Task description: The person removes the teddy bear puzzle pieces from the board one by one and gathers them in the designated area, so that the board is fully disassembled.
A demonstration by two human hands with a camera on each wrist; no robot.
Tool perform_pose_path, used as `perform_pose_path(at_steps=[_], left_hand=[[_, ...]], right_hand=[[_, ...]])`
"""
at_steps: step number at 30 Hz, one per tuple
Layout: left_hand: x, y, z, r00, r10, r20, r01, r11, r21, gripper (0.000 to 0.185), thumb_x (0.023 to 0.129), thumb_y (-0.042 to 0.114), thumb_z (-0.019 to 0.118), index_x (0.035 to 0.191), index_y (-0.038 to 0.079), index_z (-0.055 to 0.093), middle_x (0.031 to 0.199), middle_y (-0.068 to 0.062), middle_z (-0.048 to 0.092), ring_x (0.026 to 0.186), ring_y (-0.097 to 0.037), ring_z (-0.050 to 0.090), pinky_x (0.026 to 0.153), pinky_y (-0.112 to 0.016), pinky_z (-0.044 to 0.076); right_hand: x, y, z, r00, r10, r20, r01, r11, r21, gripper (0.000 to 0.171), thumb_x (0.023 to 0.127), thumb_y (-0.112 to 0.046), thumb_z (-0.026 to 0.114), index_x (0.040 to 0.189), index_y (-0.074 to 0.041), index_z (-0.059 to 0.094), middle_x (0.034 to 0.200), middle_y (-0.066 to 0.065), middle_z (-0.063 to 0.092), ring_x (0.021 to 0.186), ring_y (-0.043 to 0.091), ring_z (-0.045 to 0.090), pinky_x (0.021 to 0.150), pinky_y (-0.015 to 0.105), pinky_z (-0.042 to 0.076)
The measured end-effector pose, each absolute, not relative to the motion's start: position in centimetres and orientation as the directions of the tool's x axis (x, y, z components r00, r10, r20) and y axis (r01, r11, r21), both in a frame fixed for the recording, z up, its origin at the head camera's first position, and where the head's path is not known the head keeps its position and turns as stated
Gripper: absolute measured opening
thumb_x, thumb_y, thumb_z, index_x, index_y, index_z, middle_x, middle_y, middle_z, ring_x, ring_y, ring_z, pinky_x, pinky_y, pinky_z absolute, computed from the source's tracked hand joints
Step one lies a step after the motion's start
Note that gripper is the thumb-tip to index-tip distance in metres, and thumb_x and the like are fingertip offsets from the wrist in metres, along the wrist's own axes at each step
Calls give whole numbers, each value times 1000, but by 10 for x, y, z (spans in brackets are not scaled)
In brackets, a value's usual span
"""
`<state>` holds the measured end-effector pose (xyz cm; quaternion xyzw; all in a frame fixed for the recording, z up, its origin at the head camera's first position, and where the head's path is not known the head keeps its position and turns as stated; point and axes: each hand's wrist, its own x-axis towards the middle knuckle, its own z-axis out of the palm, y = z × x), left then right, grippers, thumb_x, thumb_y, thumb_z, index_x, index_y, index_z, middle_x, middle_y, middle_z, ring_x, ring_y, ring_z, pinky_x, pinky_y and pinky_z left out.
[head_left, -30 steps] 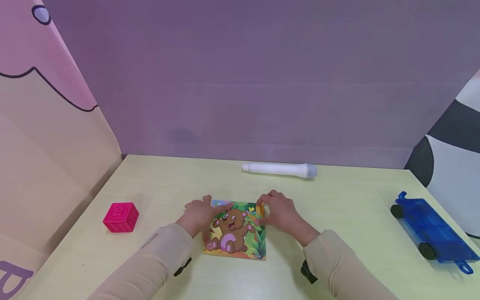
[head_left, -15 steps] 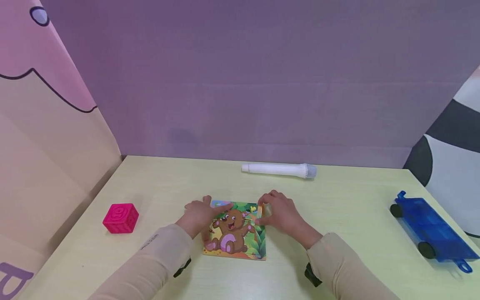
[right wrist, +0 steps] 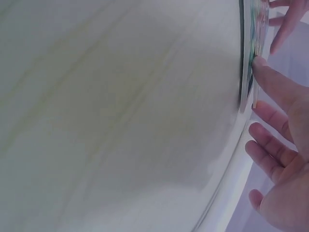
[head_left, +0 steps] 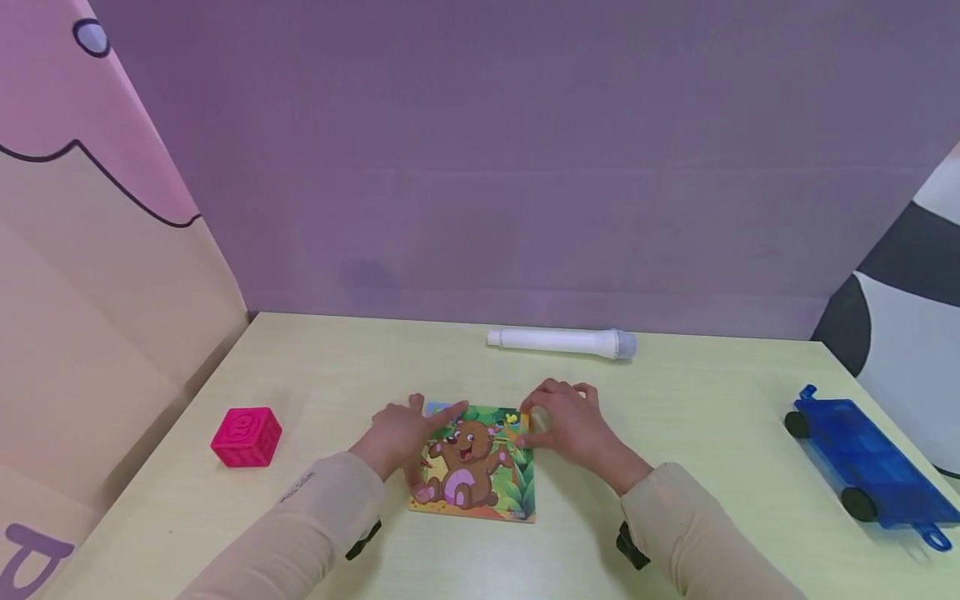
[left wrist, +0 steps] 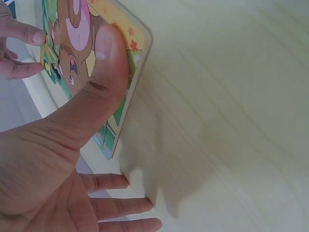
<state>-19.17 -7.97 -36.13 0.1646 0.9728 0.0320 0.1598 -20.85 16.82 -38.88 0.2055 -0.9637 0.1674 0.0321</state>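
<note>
A square bear puzzle [head_left: 467, 467] lies flat on the table, its picture a brown bear among green leaves. My left hand [head_left: 395, 435] is at its left side, thumb resting across the picture. In the left wrist view the other fingers [left wrist: 120, 209] of that hand extend past the board's edge. My right hand [head_left: 572, 421] is at the upper right corner. There its thumb and index finger pinch a thin puzzle piece [head_left: 524, 423] by its edges. From the right wrist view, the piece [right wrist: 256, 99] sits close over the board, and the remaining fingers curl loosely.
Behind the puzzle lies a white toy microphone [head_left: 558, 341]. A pink block [head_left: 246, 437] is on the left of the table [head_left: 337, 358], and a blue toy cart [head_left: 862, 458] with black wheels stands at the right. A purple partition [head_left: 525, 167] rises behind.
The right hand has shifted slightly right, with the piece now lying flatter at the corner; its orange part stood up more before. My left hand keeps its place on the board.
</note>
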Motion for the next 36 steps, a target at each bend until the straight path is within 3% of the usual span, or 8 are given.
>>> perform_pose_path(at_steps=[9, 17, 25, 36], left_hand=[[-194, -82, -367, -896, 329, -297, 298, 943, 147, 116, 63, 18, 97, 159, 34, 34, 151, -26, 39, 124, -52, 51, 91, -62, 52], [-190, -83, -363, -898, 350, -267, 326, 936, 131, 123, 61, 22, 98, 161, 35, 28, 147, -25, 43, 116, -47, 56, 83, -55, 56], [-190, -83, -362, -898, 334, -287, 314, 943, 115, 123, 62, 25, 99, 161, 34, 26, 152, -25, 39, 122, -48, 53, 91, -61, 52], [-189, -86, -363, -900, 331, -284, 281, 938, 202, 119, 61, 20, 98, 160, 33, 32, 157, -27, 33, 131, -52, 45, 96, -64, 47]], right_hand=[[-212, 201, -388, -900, -399, 173, -435, 816, -380, 36, 82, -28, 86, 110, -9, 73, 113, 9, 65, 110, 35, 61, 93, 56, 49], [-211, 230, -384, -919, -366, 147, -393, 809, -438, 38, 84, -31, 84, 113, -10, 72, 115, 8, 65, 112, 38, 59, 95, 57, 48], [-212, 247, -386, -922, -356, 151, -385, 804, -453, 37, 83, -29, 85, 112, -9, 73, 113, 12, 65, 108, 38, 61, 92, 56, 49], [-221, 257, -399, -918, -380, 112, -388, 807, -446, 42, 84, -31, 84, 116, -7, 73, 112, 13, 65, 108, 38, 60, 92, 58, 48]])
